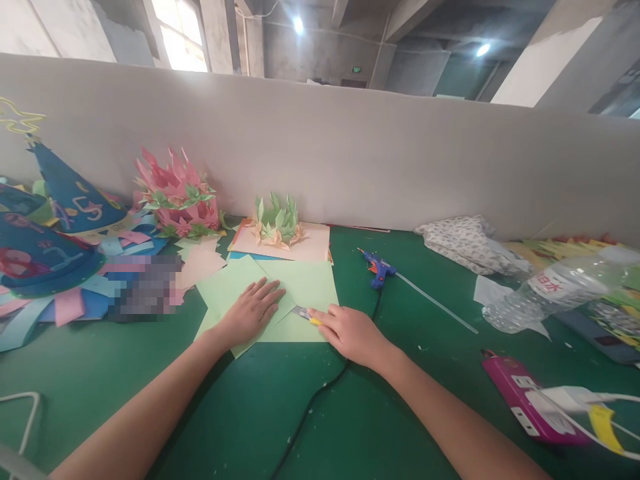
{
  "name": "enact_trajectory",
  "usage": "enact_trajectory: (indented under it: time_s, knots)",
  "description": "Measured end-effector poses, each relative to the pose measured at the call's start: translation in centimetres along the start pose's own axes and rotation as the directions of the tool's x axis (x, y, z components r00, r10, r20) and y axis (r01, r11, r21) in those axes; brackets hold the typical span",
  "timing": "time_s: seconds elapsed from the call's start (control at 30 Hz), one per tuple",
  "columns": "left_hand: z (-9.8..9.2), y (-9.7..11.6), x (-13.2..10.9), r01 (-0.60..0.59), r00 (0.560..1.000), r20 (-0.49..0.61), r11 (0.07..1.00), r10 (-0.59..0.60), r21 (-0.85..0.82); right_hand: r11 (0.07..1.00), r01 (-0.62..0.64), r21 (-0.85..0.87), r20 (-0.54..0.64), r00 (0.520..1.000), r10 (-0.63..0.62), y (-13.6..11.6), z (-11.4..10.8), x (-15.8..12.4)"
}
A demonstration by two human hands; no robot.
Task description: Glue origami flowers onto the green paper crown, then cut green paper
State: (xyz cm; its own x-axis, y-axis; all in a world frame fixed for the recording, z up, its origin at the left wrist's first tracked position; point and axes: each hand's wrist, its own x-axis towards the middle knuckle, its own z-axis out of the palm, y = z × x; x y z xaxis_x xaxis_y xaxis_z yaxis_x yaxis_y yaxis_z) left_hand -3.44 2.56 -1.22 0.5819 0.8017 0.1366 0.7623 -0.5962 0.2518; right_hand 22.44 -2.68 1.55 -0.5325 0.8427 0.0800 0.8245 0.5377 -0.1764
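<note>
Light green paper sheets (313, 287) lie overlapped on the green table in front of me. My left hand (255, 305) rests flat on the upper sheet, fingers stretched out and holding nothing. In my right hand (350, 330) is a utility knife (306, 315) with a yellow and grey body. Its blade end points left and touches or hovers just over the sheet near a diagonal paper edge; which of the two I cannot tell. Behind the sheets stands a green paper crown (277, 220) with peach flowers, on a pile of peach paper (315, 243).
A blue glue gun (379, 267) with a long glue stick lies to the right, its black cord (320, 390) crossing the table. Further right are a plastic bottle (560, 287) and a magenta power strip (530, 400). Blue party hats (80, 193) and pink paper crowns (183, 200) stand left.
</note>
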Motion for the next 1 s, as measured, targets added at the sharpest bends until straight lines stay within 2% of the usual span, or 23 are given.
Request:
enact_trajectory:
  time_s: [0.53,0.77,0.9,1.0]
  knots:
    - [-0.2,0.2,0.0,0.000,1.000,0.016,1.000,0.000,-0.011,1.000,-0.010,0.014,0.009,1.000,0.010,0.8,-0.4,-0.2]
    - [-0.3,0.4,0.0,0.054,0.998,-0.011,0.998,-0.054,-0.028,0.993,0.092,-0.069,0.009,0.996,-0.092,1.4,-0.6,0.8]
    - [-1.0,0.9,0.0,0.109,0.994,0.001,0.991,-0.109,-0.074,0.988,0.142,-0.054,0.018,0.990,-0.141,1.3,-0.6,1.4]
    - [-1.4,1.1,0.2,0.105,0.994,-0.024,0.989,-0.108,-0.104,0.984,0.172,-0.036,0.032,0.985,-0.171,0.9,-0.6,1.4]
